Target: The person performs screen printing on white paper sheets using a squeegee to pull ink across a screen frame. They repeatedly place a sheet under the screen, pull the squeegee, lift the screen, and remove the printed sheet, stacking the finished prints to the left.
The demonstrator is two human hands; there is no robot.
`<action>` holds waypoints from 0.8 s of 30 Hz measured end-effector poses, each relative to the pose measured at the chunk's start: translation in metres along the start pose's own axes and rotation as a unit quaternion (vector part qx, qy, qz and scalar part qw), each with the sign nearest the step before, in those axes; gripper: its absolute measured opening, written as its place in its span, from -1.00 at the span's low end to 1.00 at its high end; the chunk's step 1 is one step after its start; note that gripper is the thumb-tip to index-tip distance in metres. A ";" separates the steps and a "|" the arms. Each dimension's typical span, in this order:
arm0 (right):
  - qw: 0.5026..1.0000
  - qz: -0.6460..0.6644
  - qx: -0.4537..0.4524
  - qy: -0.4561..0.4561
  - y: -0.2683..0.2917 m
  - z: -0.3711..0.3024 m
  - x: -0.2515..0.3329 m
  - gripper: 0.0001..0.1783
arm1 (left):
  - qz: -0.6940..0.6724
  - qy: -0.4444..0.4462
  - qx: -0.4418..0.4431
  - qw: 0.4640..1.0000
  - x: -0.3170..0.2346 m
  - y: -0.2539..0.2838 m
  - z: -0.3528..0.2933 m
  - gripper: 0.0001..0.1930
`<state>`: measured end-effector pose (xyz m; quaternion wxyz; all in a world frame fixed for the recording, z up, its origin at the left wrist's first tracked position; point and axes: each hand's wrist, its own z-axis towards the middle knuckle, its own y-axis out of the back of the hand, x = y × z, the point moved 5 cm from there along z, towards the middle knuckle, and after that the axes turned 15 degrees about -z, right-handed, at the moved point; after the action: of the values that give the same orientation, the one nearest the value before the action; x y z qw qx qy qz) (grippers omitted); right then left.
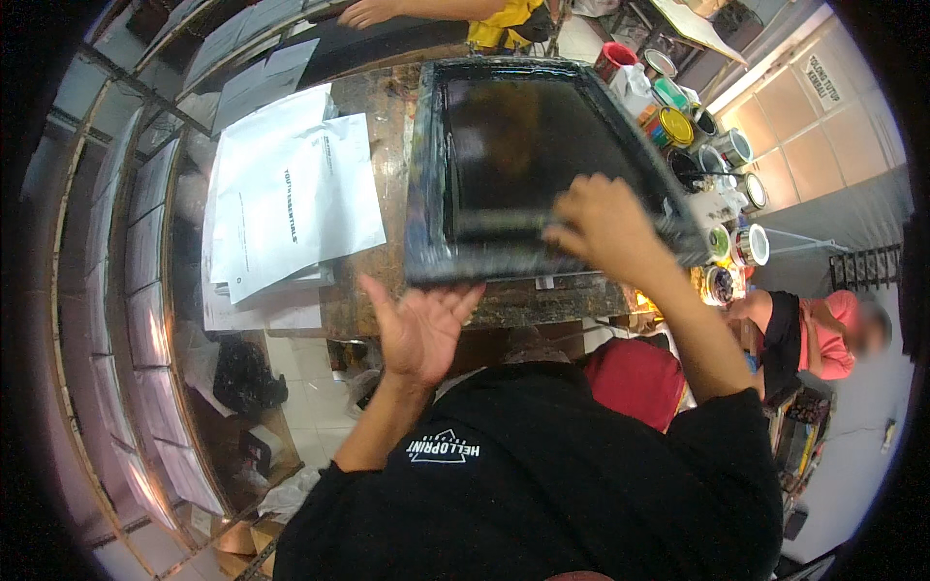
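Observation:
A dark screen-printing frame point(423, 184) lies on the worn wooden table, its black mesh smeared with wet-looking ink. My left hand point(423, 334) is palm up at the near edge of the frame, thumb apart and fingers stretched. Its fingertips reach the frame's underside and are partly hidden there. Over the near right part of the mesh is my right hand point(605, 225), slightly blurred, with its fingers curled. It appears closed on one end of a dark bar that looks like a squeegee point(499, 226), lying across the near end of the mesh.
White printed sheets or bags point(300, 208) are stacked left of the frame. Paint cans and tubs point(670, 128) crowd the right side. Racks of flat sheets point(155, 261) stand far left. Another person's arm point(426, 10) reaches in at the top; a seated person point(823, 334) is at right.

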<state>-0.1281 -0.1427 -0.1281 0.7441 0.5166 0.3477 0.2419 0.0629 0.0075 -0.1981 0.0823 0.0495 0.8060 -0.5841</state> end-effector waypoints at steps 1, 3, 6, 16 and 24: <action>0.998 0.009 0.055 0.035 -0.032 -0.022 0.015 -0.52 | 0.028 0.004 -0.065 0.997 0.011 0.034 -0.001 0.26; 0.984 0.136 0.114 -0.020 -0.101 -0.062 0.042 -0.59 | 0.096 0.059 -0.129 0.985 0.028 0.113 0.003 0.25; 0.973 0.192 0.114 -0.049 -0.162 -0.108 0.080 -0.60 | 0.037 0.131 -0.202 0.970 0.045 0.192 0.024 0.22; 0.995 0.078 0.022 -0.052 -0.274 0.067 -0.009 -0.47 | 0.089 0.108 -0.348 0.927 0.054 0.198 0.026 0.20; 0.987 0.109 0.117 0.011 -0.336 0.261 -0.158 -0.40 | 0.090 0.095 -0.401 0.907 0.045 0.157 0.015 0.25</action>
<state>-0.0287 -0.5305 -0.3424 0.6440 0.6322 0.3233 0.2848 0.0471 0.0420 -0.3574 0.0703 0.1402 0.9683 -0.1945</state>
